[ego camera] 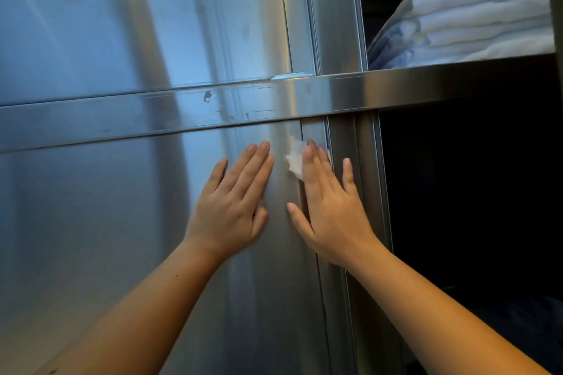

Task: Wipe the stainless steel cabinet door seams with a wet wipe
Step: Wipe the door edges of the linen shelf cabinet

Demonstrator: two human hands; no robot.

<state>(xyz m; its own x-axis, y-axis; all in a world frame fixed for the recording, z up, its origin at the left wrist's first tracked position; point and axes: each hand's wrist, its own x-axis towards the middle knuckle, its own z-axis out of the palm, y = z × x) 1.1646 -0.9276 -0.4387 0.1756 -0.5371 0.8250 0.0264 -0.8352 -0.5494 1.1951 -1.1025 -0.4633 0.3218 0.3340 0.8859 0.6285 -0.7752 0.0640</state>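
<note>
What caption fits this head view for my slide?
Right hand presses a wet wipe against the vertical seam of a stainless steel cabinet door; left hand rests flat beside it.

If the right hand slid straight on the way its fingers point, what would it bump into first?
Most likely the horizontal steel bar just above it. The right hand presses the wet wipe flat against the cabinet door, fingers pointing up, and the bar seems to stick out.
</note>
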